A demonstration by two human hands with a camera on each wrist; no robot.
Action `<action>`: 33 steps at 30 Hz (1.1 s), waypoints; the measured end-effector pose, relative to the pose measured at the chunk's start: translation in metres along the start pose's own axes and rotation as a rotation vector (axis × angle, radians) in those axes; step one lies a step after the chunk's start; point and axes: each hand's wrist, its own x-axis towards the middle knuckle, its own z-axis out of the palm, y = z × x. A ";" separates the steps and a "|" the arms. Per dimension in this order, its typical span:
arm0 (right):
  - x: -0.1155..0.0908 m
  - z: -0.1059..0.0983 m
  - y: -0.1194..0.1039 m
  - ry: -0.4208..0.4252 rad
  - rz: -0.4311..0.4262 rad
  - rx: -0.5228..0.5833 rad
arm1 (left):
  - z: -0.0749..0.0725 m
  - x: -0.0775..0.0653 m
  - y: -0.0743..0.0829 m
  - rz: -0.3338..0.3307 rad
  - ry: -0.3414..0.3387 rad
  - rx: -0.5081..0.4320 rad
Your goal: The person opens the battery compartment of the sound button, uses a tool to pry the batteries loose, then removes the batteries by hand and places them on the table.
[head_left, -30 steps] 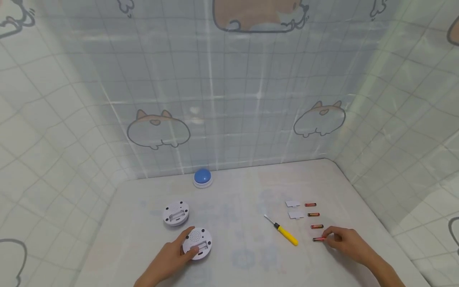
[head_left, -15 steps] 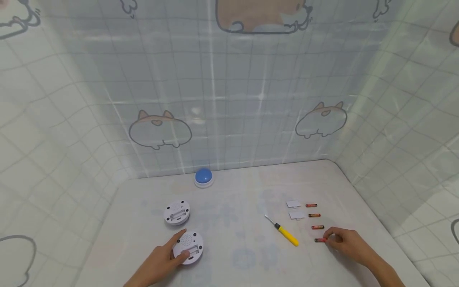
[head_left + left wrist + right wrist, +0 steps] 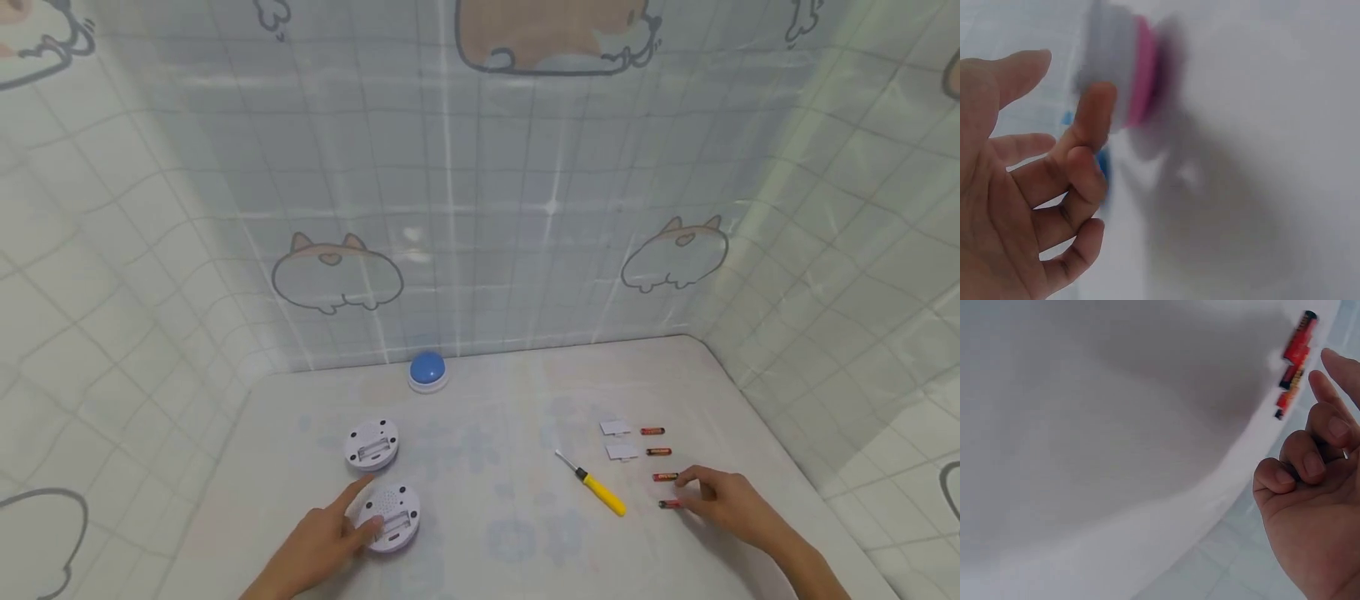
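My left hand (image 3: 318,533) is at a round white buzzer button (image 3: 395,518) lying upside down, its battery compartment uncovered. The thumb overlaps its near side and the index finger stretches past its far side. In the left wrist view the fingers are loosely spread, and the buzzer's rim (image 3: 1138,75) shows pink. A second upturned buzzer button (image 3: 371,444) lies just beyond, its compartment bare too. My right hand (image 3: 727,504) hovers at the nearest red battery (image 3: 668,504), thumb and index finger parted. Another battery (image 3: 664,477) lies by the index fingertip.
Further back are two more batteries (image 3: 652,431) (image 3: 659,452), beside two white compartment covers (image 3: 615,427) (image 3: 621,452). A yellow-handled screwdriver (image 3: 603,496) lies left of the batteries. A blue-domed buzzer button (image 3: 427,368) stands upright by the back wall.
My left hand has slid the near buzzer button leftward and a little toward me, and its grip has loosened. My right thumb and index finger have parted from around the nearest battery.
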 end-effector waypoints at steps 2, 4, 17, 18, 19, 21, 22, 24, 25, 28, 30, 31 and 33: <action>0.003 -0.004 -0.007 0.009 -0.043 0.002 | -0.009 0.002 0.004 -0.015 0.016 -0.009; 0.009 -0.006 -0.016 0.012 -0.075 0.008 | -0.018 0.006 0.008 -0.030 0.036 -0.017; 0.070 0.013 -0.104 -0.007 -0.344 0.041 | -0.041 0.071 0.016 0.063 0.144 0.072; 0.075 0.015 -0.111 -0.014 -0.357 0.046 | -0.042 0.076 0.016 0.074 0.149 0.078; 0.080 0.018 -0.118 -0.022 -0.369 0.055 | -0.042 0.082 0.018 0.082 0.152 0.082; 0.091 0.022 -0.130 -0.039 -0.393 0.072 | -0.043 0.093 0.019 0.096 0.153 0.099; 0.096 0.025 -0.136 -0.048 -0.400 0.081 | -0.043 0.098 0.020 0.101 0.153 0.106; 0.107 0.031 -0.146 -0.065 -0.421 0.096 | -0.045 0.108 0.020 0.108 0.152 0.121; 0.113 0.034 -0.151 -0.073 -0.436 0.105 | -0.045 0.112 0.019 0.110 0.151 0.128; 0.128 0.043 -0.166 -0.085 -0.475 0.103 | -0.046 0.125 0.016 0.124 0.143 0.152; 0.136 0.048 -0.176 -0.087 -0.500 0.097 | -0.046 0.133 0.014 0.130 0.140 0.167; 0.140 0.050 -0.181 -0.086 -0.510 0.093 | -0.047 0.136 0.013 0.132 0.140 0.176; 0.147 0.054 -0.190 -0.089 -0.519 0.100 | -0.047 0.140 0.012 0.133 0.143 0.193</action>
